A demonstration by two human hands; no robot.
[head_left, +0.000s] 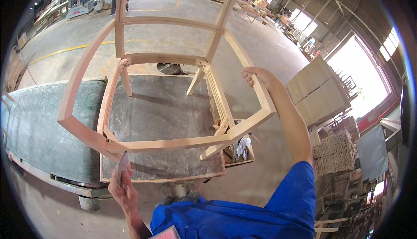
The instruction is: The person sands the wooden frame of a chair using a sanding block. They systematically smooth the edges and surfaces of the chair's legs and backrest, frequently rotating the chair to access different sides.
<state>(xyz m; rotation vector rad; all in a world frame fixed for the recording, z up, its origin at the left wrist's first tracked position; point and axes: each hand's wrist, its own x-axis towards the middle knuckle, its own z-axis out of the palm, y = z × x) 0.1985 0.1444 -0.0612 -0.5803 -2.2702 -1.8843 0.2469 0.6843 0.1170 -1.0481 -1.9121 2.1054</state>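
Two hands work one bare pale wooden chair frame (pixel 173 108): the left hand (pixel 123 187) pinches a small grey sanding sheet (pixel 122 166) under its near rail, while the right hand (pixel 257 76) grips the arm, steadying it above the grey-topped desk (pixel 43 121).

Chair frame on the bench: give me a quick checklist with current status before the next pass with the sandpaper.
1. Right hand steadying the chair frame: ok, its fingers wrap the top of the right armrest.
2. Left hand holding the sandpaper: ok, the sheet is pinched and sits at the frame's front left corner.
3. Frame seated on the padded bench: cannot tell, two legs touch the pad and the others are not clearly visible.
4. Small open box beside the bench clear of the frame: ok, it lies below the front right corner, apart.
5. Sanded surface condition: cannot tell.
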